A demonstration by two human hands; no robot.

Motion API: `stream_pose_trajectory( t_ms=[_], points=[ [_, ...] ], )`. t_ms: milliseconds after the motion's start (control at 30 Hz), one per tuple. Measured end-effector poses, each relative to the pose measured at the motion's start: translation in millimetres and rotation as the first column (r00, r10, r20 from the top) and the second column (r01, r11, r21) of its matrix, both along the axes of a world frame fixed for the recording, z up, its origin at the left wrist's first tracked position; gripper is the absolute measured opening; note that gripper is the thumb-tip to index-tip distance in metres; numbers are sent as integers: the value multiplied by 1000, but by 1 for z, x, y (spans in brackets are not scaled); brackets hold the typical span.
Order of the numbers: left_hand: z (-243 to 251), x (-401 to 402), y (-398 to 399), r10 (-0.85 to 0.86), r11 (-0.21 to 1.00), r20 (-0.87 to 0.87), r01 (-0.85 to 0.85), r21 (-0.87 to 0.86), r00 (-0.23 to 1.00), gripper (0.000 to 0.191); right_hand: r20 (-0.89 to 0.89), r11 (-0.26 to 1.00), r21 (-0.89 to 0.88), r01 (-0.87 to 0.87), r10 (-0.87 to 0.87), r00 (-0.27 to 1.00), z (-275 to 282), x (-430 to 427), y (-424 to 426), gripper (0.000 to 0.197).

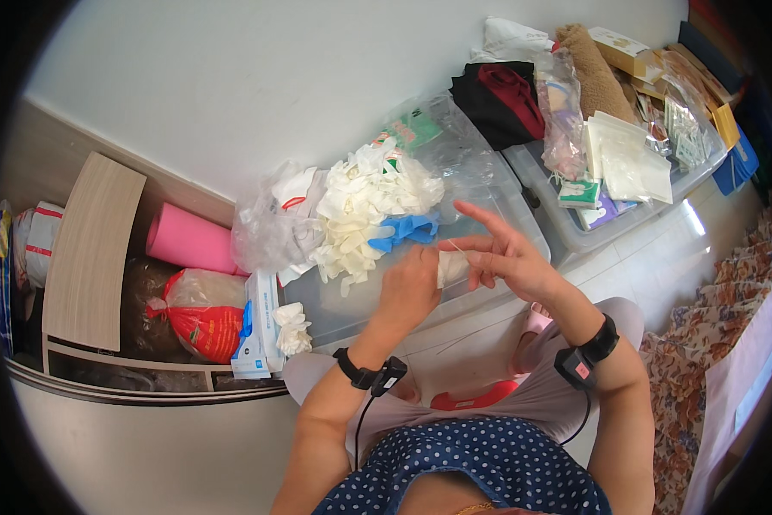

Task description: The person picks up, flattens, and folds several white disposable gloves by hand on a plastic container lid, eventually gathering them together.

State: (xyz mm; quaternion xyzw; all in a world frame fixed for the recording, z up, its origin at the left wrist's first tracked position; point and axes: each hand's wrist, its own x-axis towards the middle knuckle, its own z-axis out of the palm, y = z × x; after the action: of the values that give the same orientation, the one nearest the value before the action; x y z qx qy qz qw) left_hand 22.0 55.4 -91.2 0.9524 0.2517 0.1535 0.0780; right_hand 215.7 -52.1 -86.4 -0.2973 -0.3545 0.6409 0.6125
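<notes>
Just above the near edge of a clear plastic storage box point(341, 317), my left hand point(414, 278) is closed on a small whitish bundle point(452, 269), which looks like a rolled glove. At the bundle's other side is my right hand point(507, 252), index finger extended, with a thin pale band stretched at its thumb and fingers. Beyond the hands, a heap of off-white disposable gloves point(367, 193) lies on the box. Blue gloves point(404, 232) rest at the heap's near side. A bundle of whitish gloves point(292, 328) sits by a glove box point(262, 322) at the left.
A second storage box point(592, 241) at the right bears packets, paper and a brown fleecy cloth point(595, 74). Black and dark red fabric point(499, 100) lies between. At the left, an open drawer holds a pink roll point(196, 241) and a red-and-clear bag point(205, 315). A floral curtain point(689, 373) hangs right.
</notes>
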Motion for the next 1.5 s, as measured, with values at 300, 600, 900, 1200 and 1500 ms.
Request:
stream_pose_trajectory(
  t_ms=[300, 600, 900, 1200, 1500],
  points=[
    [-17, 13, -2, 63, 986, 63, -53, -156, 996, 41, 659, 957, 281, 75, -249, 709, -8, -30, -6, 57],
    [-36, 16, -7, 155, 934, 135, -100, -343, 979, 57, 744, 795, 606, -12, -562, 361, -5, -25, -8, 45],
    [-17, 17, 1, 451, 106, 230, 204, -973, 862, 54, 506, 681, 479, 554, -730, 460, -4, -2, -1, 21],
    [6, 15, -9, 452, -85, 276, 349, -933, 848, 49, 539, 579, 751, 317, -815, 211, -5, -12, -2, 15],
    [17, 22, -23, 421, 106, 353, 341, -934, 836, 55, 532, 531, 772, 348, -841, 102, -3, -18, -3, 15]
  ],
)
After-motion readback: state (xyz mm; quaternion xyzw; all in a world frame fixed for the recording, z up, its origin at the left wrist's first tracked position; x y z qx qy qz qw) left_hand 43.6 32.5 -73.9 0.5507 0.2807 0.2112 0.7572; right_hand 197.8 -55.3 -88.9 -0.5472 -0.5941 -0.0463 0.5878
